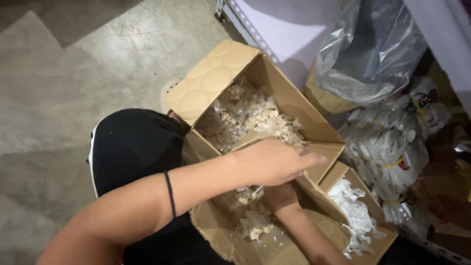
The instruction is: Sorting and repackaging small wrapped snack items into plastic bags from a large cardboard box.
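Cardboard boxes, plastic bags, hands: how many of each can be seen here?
Open cardboard boxes: 3 (upper box, near box, right box)
Large grey plastic bag: 1
Tied bundles of white pieces at right: too jumbled to count
Hands: 2 (left hand, right hand)
Wristband: 1
Total counted: 7

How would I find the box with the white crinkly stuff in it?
Start at the big open cardboard box full of pale little pieces. Go down past the left hand to the lower right corner. That smaller box alone holds white crinkly pieces.
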